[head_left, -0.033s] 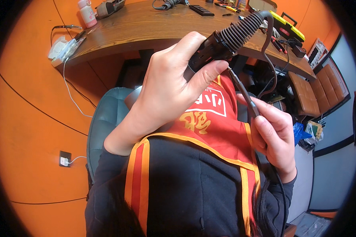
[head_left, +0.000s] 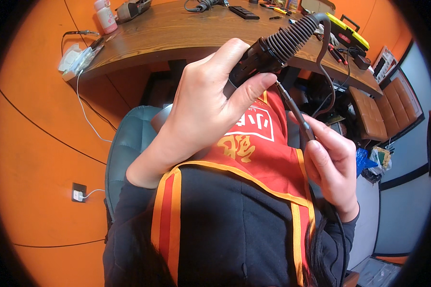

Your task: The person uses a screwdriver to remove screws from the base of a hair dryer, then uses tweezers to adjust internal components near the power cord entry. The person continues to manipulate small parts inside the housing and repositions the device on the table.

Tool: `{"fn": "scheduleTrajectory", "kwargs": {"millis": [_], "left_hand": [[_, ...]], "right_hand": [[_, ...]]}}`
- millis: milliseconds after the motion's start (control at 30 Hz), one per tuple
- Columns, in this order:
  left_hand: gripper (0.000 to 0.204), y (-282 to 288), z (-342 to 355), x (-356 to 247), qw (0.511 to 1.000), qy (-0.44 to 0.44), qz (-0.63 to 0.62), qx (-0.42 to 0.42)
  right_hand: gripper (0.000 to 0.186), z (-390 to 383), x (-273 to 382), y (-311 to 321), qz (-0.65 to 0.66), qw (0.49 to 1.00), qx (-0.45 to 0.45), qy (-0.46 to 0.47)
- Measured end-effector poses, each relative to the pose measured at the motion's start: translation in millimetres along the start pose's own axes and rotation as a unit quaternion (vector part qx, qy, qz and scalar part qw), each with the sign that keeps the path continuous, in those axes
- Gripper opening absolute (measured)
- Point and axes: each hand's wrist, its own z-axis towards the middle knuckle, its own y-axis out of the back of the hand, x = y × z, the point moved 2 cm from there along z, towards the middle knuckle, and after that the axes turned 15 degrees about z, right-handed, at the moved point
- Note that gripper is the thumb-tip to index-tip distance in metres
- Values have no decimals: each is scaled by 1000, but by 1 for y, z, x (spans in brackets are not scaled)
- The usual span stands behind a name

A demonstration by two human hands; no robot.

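Observation:
My left hand (head_left: 203, 95) grips a black tool housing (head_left: 263, 57) with a ribbed cable sleeve and a thick cord; part of a silvery body (head_left: 159, 115) shows behind my wrist. My right hand (head_left: 330, 167) is closed on a slim dark pen-shaped screwdriver (head_left: 297, 114), its metal tip angled up at the housing, near my left thumb; whether it touches cannot be told. A black cable runs down from the right hand. Both hands are over the red apron (head_left: 254, 177) on my body.
A curved wooden desk (head_left: 143, 40) carries a bottle (head_left: 106, 19), several tools and a yellow-lidded toolbox (head_left: 347, 36). A grey padded chair (head_left: 124, 138) is beneath me, a brown leather seat (head_left: 388, 110) stands at right, and a plugged-in charger (head_left: 78, 193) is on the orange wall.

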Motion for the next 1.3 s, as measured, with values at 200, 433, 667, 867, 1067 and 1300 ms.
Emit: {"fn": "scheduleTrajectory", "kwargs": {"millis": [200,433,667,867,1067,1300], "left_hand": [[30,0,-1,0,998,15,57,8],[32,-1,-1,1,999,27,46,1],[30,-1,-3,-1,998,41,56,-1],[29,-5,-1,0,999,19,46,-23],[31,-4,-2,0,995,40,91,-1],[31,-2,-2,2,994,41,106,4]], "right_hand": [[46,-3,5,-7,-507,801,-80,310],[33,5,3,-7,-339,916,-53,209],[9,12,-3,-6,-322,928,-90,162],[19,12,-1,-5,-371,905,-70,198],[28,11,10,-7,-409,871,-101,252],[33,11,11,-12,-553,720,-143,393]]}}
